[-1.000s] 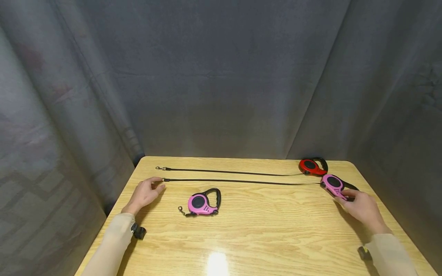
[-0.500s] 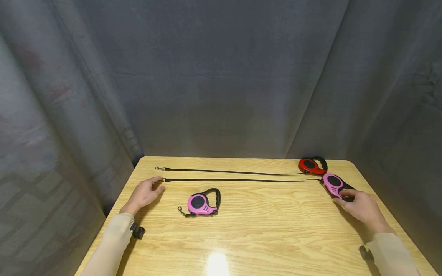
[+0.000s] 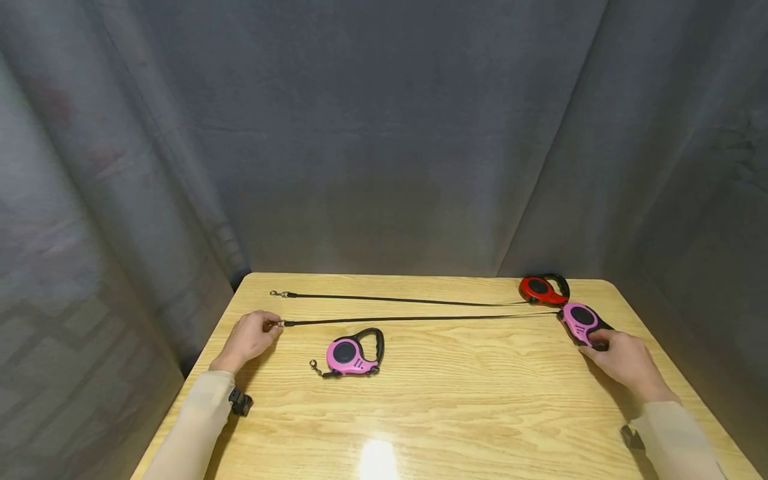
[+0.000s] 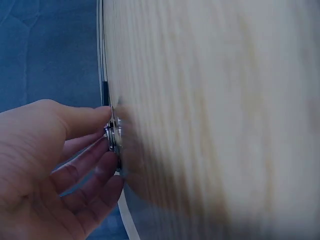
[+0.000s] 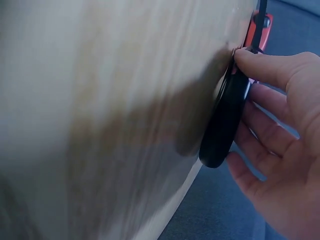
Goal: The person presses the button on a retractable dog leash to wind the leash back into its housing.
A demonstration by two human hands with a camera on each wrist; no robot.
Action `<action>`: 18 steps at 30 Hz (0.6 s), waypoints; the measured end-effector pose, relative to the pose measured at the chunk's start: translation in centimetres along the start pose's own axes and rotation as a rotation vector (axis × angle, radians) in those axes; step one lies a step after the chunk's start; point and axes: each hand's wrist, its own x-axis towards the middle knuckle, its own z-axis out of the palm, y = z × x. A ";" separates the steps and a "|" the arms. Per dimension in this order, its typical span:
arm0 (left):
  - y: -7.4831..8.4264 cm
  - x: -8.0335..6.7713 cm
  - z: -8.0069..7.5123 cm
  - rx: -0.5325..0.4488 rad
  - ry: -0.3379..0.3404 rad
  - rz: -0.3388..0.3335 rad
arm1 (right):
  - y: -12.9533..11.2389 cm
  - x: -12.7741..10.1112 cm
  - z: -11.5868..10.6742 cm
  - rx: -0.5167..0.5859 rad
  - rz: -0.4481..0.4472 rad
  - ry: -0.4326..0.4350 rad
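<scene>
The left hand [image 3: 249,337] pinches the metal clip [image 3: 280,324] at the end of a black cord [image 3: 420,319], thumb and fingers closed on it near the left edge of the wooden table [image 3: 456,400]; the left wrist view shows the same clip [image 4: 113,135] caught between thumb and fingertips. The cord runs taut across the table to a pink leash reel [image 3: 579,323] near the right edge, which the right hand [image 3: 624,363] grips by its black handle, fingers curled around it; the right wrist view shows the handle [image 5: 225,122] held between thumb and fingers. Just behind that reel lies a red leash reel [image 3: 540,289], its own cord [image 3: 396,299] stretched out to the left and ending in a clip [image 3: 277,293]. A 2nd pink reel [image 3: 351,355] with its cord wound in lies near the left hand, apart from both hands. Grey curtains [image 3: 384,133] hang behind the table.
</scene>
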 end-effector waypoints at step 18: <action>-0.4 -0.3 -0.2 0.055 -0.002 -0.060 | -0.4 0.0 0.0 0.004 -0.003 -0.039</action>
